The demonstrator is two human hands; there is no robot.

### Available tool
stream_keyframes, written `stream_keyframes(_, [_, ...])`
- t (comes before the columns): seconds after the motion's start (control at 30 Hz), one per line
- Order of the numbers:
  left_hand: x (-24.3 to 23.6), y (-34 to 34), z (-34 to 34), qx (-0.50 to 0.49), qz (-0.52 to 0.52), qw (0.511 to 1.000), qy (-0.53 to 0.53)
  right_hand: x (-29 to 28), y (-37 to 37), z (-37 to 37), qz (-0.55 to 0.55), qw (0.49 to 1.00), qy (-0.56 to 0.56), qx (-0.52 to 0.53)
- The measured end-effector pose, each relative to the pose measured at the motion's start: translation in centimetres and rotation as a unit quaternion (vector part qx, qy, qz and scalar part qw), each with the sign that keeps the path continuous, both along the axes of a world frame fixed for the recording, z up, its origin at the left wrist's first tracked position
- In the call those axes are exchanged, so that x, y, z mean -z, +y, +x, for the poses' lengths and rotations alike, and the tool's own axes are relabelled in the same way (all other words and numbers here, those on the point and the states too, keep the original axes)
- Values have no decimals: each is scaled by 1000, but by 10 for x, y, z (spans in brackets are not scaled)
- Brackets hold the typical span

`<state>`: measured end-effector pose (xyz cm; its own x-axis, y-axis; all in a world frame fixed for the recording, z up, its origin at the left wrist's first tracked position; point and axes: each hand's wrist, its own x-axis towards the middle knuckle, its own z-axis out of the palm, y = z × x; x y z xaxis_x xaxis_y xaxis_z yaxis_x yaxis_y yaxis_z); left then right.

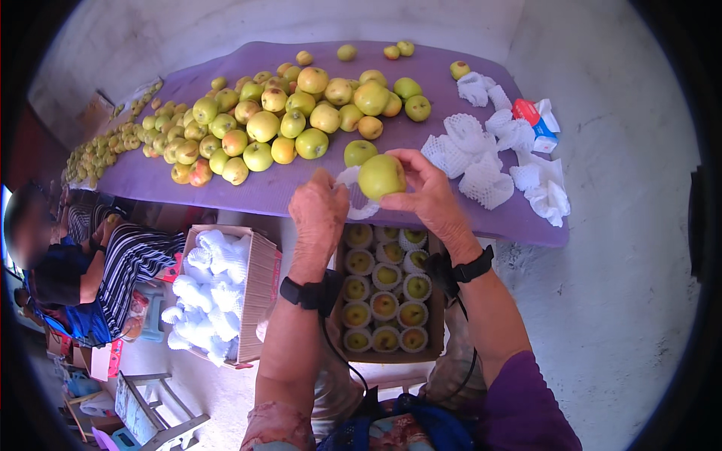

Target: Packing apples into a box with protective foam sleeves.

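Purple counter [248, 192] spreads wide, apples piled [286, 120] across it. Below, the open carton [435, 331] of netted apples; left, a box of white foam nets [226, 293]. Right hand [432, 199] grips a green apple [381, 176] above the carton; left hand [320, 214] pinches its foam sleeve [353, 197].

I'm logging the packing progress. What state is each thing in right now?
Apple: held up in right hand, bare.
Foam net: in left hand, not yet over the apple.
Packing box: open, nearly full of netted apples.
Net carton: open, holding nets.
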<state>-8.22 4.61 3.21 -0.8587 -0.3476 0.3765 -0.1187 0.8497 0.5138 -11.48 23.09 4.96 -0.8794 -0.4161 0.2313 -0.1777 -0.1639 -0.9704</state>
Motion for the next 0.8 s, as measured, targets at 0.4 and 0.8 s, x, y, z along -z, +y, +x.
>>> stream_keyframes(0.4, [2, 11, -3, 80, 68, 995, -2, 8, 10, -4, 70, 995, -17, -64])
stream_keyframes(0.8, [5, 9, -3, 122, 189, 974, -14, 6, 9, 3, 258, 950, 170, 39])
